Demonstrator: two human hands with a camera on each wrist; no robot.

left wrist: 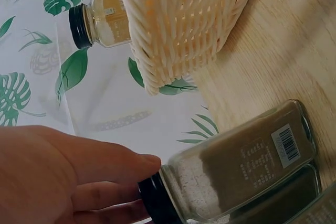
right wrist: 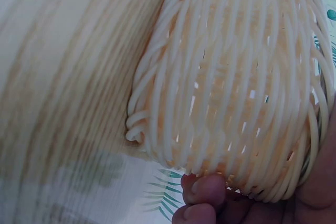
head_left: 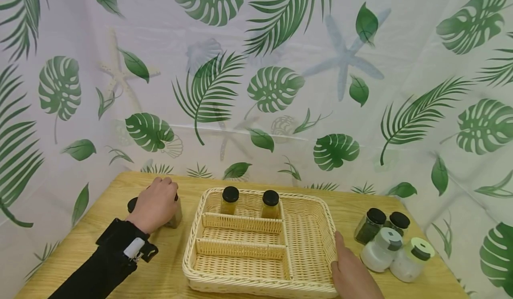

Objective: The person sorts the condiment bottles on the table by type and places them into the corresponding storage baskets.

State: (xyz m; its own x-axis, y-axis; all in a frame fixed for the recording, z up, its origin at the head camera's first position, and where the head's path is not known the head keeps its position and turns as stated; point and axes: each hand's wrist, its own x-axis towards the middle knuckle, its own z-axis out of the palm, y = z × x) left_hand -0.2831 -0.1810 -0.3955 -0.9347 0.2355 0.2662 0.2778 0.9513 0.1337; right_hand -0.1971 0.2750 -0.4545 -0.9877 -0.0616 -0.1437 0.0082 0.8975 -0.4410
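My left hand (head_left: pixel 158 205) is left of the basket, its fingers and thumb on the black lid of a glass spice jar (left wrist: pixel 236 166) of grey-brown powder. That jar stands on the table with a barcode label on its side. Close beside it are more jars, one with its black lid (head_left: pixel 132 204) showing past my hand. At the basket's right side, my right hand (head_left: pixel 354 274) holds the rim of the wicker basket (head_left: pixel 308 285). Two black-lidded jars, a left one (head_left: pixel 229 201) and a right one (head_left: pixel 270 204), stand in the basket's back left compartment.
Right of the basket, two black-lidded dark jars (head_left: pixel 370 225) stand behind two white shaker jars (head_left: pixel 380 250) on the wooden table (head_left: pixel 168 268). Low wicker dividers (head_left: pixel 242 248) split the basket's left part; a long compartment runs down its right. A leaf-patterned cloth (head_left: pixel 272 147) hangs behind.
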